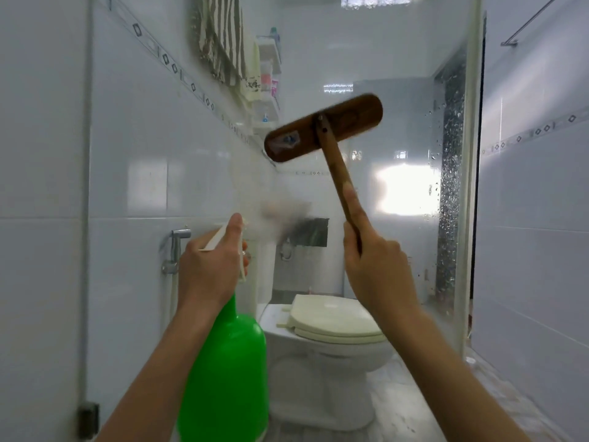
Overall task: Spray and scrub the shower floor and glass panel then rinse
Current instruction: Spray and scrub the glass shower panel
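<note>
Left hand (212, 264) grips the green spray bottle (226, 358) by its trigger top, held low. Right hand (376, 266) clutches the brown brush (323, 127) handle, head raised against the wet glass panel (414, 148), toilet (331, 333) behind.

The picture is bright, with soft, even light and only weak shadows; a small window (376, 0) glows at the top centre. A strong white glare sits on the glass panel (404, 189) right of centre, and the glossy wall tiles (143, 186) at left carry paler reflections. The brush head (323, 127) is smeared by motion blur, and straight lines bend toward the frame edges.
</note>
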`<state>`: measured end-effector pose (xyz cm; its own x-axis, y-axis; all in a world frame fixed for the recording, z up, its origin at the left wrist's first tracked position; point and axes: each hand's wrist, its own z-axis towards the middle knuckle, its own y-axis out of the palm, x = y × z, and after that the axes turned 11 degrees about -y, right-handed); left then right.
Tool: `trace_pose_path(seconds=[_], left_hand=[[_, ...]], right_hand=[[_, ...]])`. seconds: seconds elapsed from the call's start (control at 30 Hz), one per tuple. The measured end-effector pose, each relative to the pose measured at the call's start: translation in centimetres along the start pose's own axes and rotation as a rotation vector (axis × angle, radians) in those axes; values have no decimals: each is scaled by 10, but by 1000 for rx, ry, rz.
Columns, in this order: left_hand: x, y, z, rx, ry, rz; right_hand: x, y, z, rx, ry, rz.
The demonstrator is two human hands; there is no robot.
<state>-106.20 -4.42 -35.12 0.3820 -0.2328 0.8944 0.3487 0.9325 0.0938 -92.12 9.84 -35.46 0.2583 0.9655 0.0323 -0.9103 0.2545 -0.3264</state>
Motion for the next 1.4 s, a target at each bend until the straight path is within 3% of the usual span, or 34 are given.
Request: trace_pose_path(seconds=[0.2,0.4,0.53,0.63,0.67,0.83,0.93,1.03,1.13,1.27,1.4], left_hand=[[-14,-43,12,25,-46,-90],[-27,-58,9,206,47,-72],[-34,-76,-5,288,78,-126],[-46,-92,-18,310,82,-127],[-50,-94,-22,314,84,-113],[-59,-105,-33,299,102,-76],[-57,-113,-31,303,105,-101],[-57,-119,-30,320,120,-117],[-60,-118,-30,327,137,-87],[-59,-118,-31,326,146,-98],[-59,-122,-30,324,155,-140]], right_hand=[[-23,4,-127,-149,121,19],[-43,37,-21,-75,-31,-54],[-60,43,-75,-222,2,-72],[-77,40,-118,-480,-39,-139],[-76,45,-112,-463,-99,-149],[-91,65,-20,-295,-44,-111],[-95,61,-51,-254,48,-83],[-105,48,-113,-343,148,-30],[-102,59,-64,-280,-3,-84],[-99,76,9,-217,-22,-128],[-103,68,-82,-266,87,-66]])
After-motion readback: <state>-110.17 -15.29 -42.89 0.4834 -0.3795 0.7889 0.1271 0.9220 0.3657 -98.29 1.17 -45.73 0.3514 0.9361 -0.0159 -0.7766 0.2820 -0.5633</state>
